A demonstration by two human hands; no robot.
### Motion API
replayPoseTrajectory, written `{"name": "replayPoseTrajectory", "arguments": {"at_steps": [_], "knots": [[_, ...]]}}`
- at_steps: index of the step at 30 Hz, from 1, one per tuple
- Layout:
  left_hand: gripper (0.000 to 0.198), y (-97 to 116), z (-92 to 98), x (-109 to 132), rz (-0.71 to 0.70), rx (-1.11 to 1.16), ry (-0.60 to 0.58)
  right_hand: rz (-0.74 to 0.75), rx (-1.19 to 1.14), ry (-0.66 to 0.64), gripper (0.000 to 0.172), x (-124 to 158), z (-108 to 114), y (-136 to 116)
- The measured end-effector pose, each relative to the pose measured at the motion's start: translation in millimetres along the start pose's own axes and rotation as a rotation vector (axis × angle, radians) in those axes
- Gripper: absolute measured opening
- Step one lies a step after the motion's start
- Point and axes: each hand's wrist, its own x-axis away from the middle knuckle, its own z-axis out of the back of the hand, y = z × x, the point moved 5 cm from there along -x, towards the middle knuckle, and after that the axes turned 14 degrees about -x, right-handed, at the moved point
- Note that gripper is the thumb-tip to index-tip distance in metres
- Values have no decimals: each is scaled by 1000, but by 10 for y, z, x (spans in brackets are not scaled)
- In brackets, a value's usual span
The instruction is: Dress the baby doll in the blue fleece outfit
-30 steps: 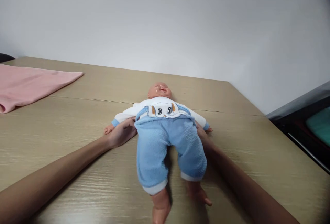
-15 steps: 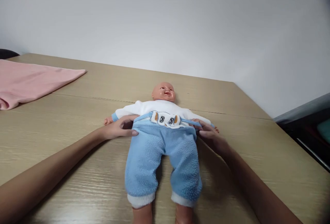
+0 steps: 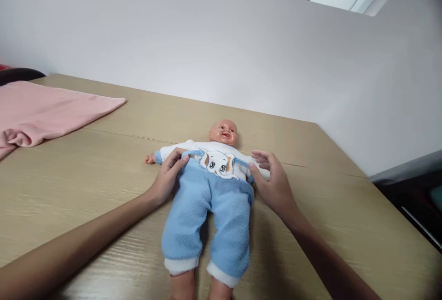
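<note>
Doll, blue trousers: bib now spreads fuller over the shirt, apparently nearer a proper fit. Left hand pinches one strap; right hand, loosely spread, touches the other strap.

Pale wall behind wooden table

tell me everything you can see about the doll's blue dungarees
The dungarees look like soft blue fleece, with white cuffs, blue straps and a white bib showing an animal face with orange patches. They are on the doll, lying face up on the table, its lower legs bare below. The left hand grips one strap; the right hand is open, its thumb at the other.
</note>
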Motion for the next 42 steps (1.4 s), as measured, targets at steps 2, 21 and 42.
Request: {"name": "replayPoseTrajectory", "arguments": {"at_steps": [2, 21, 42], "knots": [[27, 14, 0, 20, -48, -13, 55, 127, 93, -71, 30, -108, -145, -239], [14, -14, 4, 183, -149, -273, 223, 320, 471, -1276, 29, -905, -2557, -663], [25, 87, 271, -139, 38, 140, 293, 427, -192, -1010, 48, -770, -1709, -648]]}}
